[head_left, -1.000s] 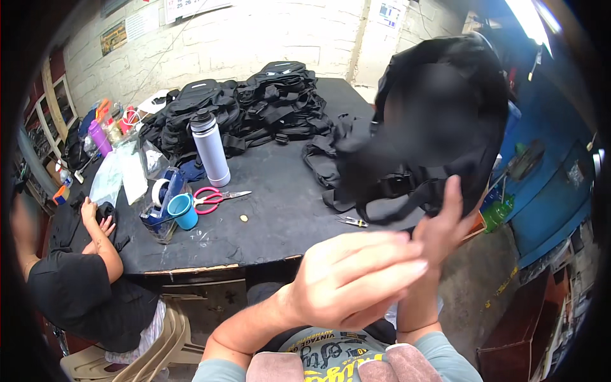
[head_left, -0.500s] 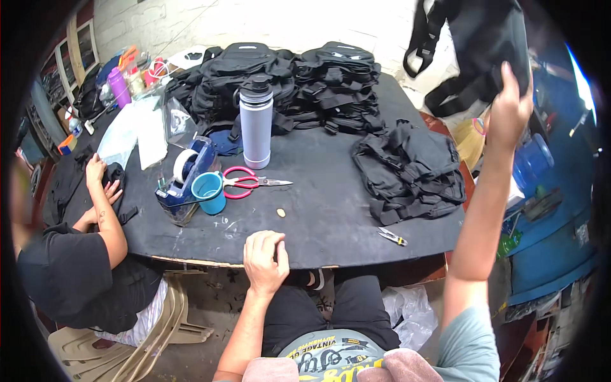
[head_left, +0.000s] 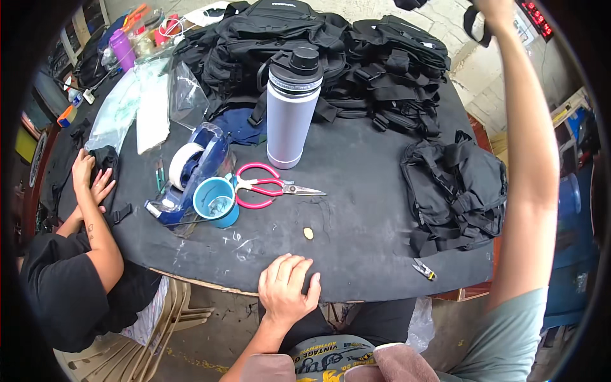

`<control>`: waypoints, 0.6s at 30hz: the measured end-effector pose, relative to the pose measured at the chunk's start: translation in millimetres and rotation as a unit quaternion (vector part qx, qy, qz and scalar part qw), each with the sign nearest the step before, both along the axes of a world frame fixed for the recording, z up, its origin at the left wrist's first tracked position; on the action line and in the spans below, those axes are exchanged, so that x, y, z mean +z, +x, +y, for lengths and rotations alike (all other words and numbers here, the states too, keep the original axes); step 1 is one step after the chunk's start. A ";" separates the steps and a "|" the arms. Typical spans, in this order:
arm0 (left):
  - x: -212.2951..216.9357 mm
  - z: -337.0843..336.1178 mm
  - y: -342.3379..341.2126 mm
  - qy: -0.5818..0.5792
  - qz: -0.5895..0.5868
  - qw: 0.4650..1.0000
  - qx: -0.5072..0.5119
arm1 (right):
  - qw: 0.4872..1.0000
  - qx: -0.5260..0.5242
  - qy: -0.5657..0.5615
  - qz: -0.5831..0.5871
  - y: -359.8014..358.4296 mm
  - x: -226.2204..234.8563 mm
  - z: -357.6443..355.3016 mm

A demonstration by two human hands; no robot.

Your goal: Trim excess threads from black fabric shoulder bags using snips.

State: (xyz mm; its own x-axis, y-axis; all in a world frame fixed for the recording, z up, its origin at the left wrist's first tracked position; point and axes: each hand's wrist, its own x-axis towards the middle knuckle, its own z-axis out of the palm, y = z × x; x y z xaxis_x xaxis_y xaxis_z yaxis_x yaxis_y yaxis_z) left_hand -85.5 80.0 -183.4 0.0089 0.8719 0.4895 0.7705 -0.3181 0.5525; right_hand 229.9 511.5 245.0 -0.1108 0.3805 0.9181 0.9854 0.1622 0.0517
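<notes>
My right arm is stretched up to the far right. The right hand (head_left: 498, 11) is cut off by the upper edge of the view, with its fingers mostly hidden. Beside it hangs a black strap (head_left: 476, 27) of the black bag, whose body is out of view. My left hand (head_left: 287, 286) lies on the near edge of the black-topped table (head_left: 363, 254), fingers loosely bent, thumb apart, holding nothing. Just beyond it is a small yellowish piece (head_left: 308, 233). Pink-handled scissors (head_left: 270, 186) lie farther off, next to a blue cup (head_left: 216, 202).
Black backpacks (head_left: 273, 38) and piled black bags (head_left: 401, 76) line the far side. Another black bag (head_left: 455, 191) lies at the right, near small thread snips (head_left: 424, 270). A lavender bottle (head_left: 294, 114) stands beyond the tape dispenser (head_left: 197, 159). At left a co-worker's hands (head_left: 92, 178) touch black fabric.
My right hand has gone higher and farther away, carrying the black bag almost out of view. The left hand stays at the table edge. My view has shifted, so the table appears closer.
</notes>
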 end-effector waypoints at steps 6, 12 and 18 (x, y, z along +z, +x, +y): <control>-0.8 2.6 3.2 -0.001 0.004 1.000 -0.017 | 0.875 -0.184 -0.440 -0.084 -2.0 -206.6 27.1; 0.5 6.7 4.9 0.007 -0.003 1.000 -0.029 | 0.963 0.012 -0.269 -0.009 58.8 -181.7 -6.8; 2.1 3.0 4.6 0.025 -0.003 0.999 -0.042 | 0.852 -0.189 -0.487 -0.023 206.1 -172.4 -153.4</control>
State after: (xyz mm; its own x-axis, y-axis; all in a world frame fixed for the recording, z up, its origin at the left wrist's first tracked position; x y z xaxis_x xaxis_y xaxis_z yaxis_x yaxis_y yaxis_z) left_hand -80.9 83.0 -181.3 0.0783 0.8430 0.5322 0.7359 -0.4090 0.5396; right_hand 436.0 358.1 72.6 0.1609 0.9764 0.1444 0.9775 -0.1778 0.1133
